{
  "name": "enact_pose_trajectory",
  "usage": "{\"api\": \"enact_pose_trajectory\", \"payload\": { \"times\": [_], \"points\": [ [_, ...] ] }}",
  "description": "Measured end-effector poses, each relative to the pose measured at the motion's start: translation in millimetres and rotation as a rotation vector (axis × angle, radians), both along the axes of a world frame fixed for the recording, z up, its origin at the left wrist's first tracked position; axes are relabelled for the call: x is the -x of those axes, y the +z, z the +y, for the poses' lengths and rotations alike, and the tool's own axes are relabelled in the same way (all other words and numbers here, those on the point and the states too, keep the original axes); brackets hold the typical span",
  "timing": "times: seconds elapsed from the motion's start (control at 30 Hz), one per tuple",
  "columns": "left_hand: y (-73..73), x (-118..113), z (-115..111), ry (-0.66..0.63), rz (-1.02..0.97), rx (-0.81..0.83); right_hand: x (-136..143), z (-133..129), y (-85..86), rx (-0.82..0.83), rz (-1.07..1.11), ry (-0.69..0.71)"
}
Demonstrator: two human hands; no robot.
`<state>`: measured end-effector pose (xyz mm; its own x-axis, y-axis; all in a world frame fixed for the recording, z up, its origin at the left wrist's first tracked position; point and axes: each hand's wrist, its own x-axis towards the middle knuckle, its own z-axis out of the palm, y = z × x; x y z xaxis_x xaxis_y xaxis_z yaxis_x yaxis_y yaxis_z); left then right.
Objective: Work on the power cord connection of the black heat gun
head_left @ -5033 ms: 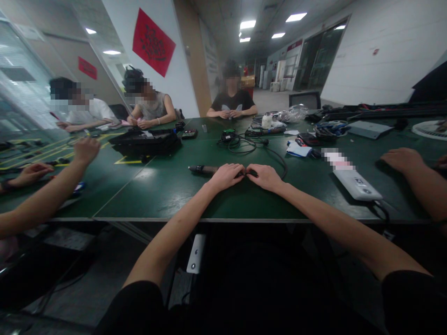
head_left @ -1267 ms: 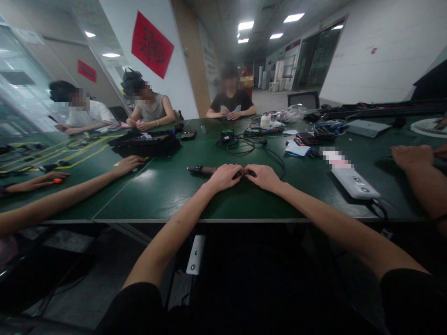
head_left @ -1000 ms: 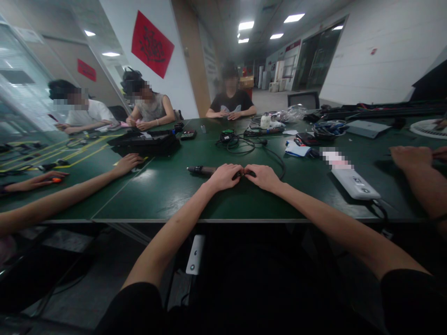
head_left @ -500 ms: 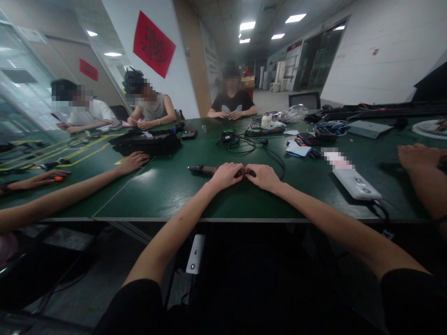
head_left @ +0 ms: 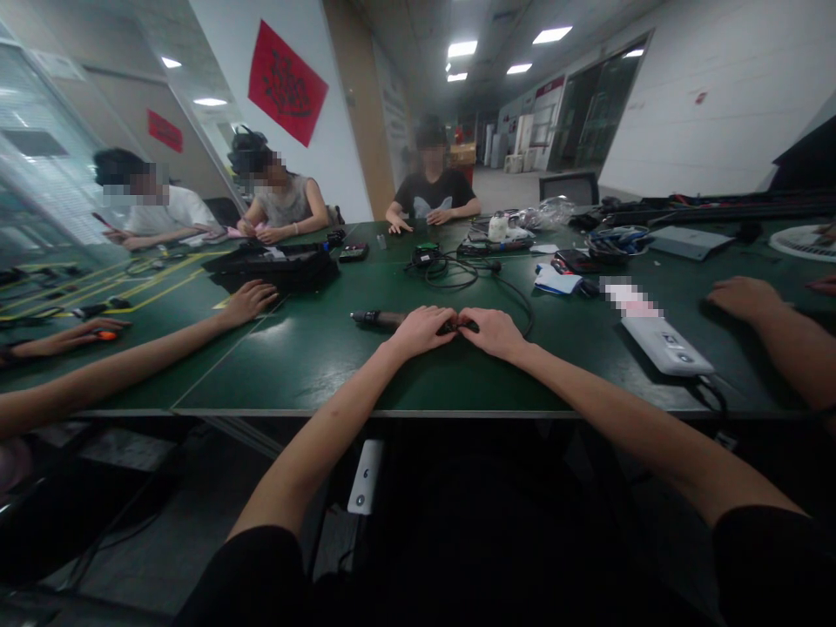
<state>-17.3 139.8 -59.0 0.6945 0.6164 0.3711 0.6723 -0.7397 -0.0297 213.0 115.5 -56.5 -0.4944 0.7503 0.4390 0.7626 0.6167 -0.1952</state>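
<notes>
On the green table (head_left: pixel 313 366), a dark cylindrical tool (head_left: pixel 375 319) lies with its tip to the left. My left hand (head_left: pixel 426 331) is closed round the tool's right end, its fingers curled over the dark end part. Close beside it, my right hand (head_left: pixel 491 331) is closed on a small dark part whose shape is mostly hidden by the fingers. The fingertips of both hands nearly meet. A black cable (head_left: pixel 530 305) curves from behind my right hand to a coil farther back.
A black tray (head_left: pixel 274 266) stands at the back left. A white power bank (head_left: pixel 667 345) lies to the right, with a blue-white cloth (head_left: pixel 556 279) behind it. Other people's arms rest on the table at both sides. Three people sit opposite.
My hands have hardly moved. The other person's hand at the right has shifted left on the table. The person opposite has moved the hands apart.
</notes>
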Motion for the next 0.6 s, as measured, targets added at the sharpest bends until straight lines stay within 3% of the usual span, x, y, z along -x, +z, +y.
{"api": "enact_pose_trajectory", "payload": {
  "times": [0.6],
  "points": [
    [4.1,-0.5,-5.7,0.008,0.026,-0.011,-0.6,1.1,-1.4,-0.012,0.001,-0.005]
  ]
}}
